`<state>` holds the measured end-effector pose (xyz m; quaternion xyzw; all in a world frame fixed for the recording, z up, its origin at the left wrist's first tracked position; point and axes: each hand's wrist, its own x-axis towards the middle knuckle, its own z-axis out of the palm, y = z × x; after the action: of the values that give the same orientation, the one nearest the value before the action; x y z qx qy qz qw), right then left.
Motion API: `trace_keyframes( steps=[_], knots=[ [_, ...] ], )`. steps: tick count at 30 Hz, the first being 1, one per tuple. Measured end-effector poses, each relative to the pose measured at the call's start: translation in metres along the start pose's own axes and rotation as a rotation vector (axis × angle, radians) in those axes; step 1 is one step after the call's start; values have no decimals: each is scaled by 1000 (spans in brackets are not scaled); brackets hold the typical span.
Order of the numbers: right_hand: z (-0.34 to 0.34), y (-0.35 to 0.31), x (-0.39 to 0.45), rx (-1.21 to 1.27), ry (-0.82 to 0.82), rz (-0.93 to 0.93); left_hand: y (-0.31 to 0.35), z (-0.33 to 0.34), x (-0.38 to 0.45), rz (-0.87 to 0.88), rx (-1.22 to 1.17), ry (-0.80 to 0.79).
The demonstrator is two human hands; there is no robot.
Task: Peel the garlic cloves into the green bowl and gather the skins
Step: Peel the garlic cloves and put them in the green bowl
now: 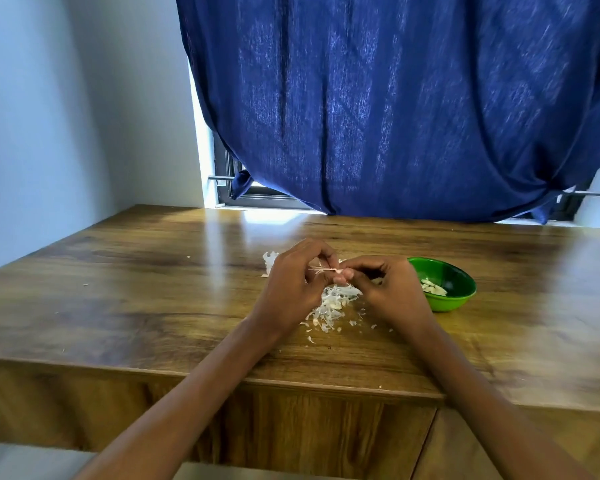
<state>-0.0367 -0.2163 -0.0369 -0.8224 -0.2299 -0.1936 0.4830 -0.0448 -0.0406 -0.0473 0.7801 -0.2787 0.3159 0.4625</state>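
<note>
My left hand point(293, 282) and my right hand point(388, 289) meet above the wooden table point(136, 289), fingertips pinched together on a garlic clove point(340, 271) with a thin strip of skin stretched between them. Most of the clove is hidden by my fingers. Below my hands lies a loose pile of white garlic skins point(333, 306), with small flakes scattered toward me. Another bit of skin point(270, 259) shows behind my left hand. The green bowl point(454, 299) stands just right of my right hand and holds several peeled cloves point(433, 288).
A dark blue curtain point(395, 116) hangs over the window behind the table's far edge. A pale wall point(66, 116) runs along the left side. The table's near edge point(187, 374) crosses under my forearms, with a wooden front panel below it.
</note>
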Motion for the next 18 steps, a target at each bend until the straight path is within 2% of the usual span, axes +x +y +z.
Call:
trace_keyframes(
  steps=[3,9,15,18],
  knots=[
    [-1,-4,0,82,-40,31,2,0,1,-3,-25,-7],
    [-1,-5,-1,87,-61,89,0,-1,0,40,46,-20],
    [2,-11,-4,315,-73,172,3,0,0,127,98,112],
    [6,-13,-5,448,-76,235,2,-3,0,110,80,150]
  ],
)
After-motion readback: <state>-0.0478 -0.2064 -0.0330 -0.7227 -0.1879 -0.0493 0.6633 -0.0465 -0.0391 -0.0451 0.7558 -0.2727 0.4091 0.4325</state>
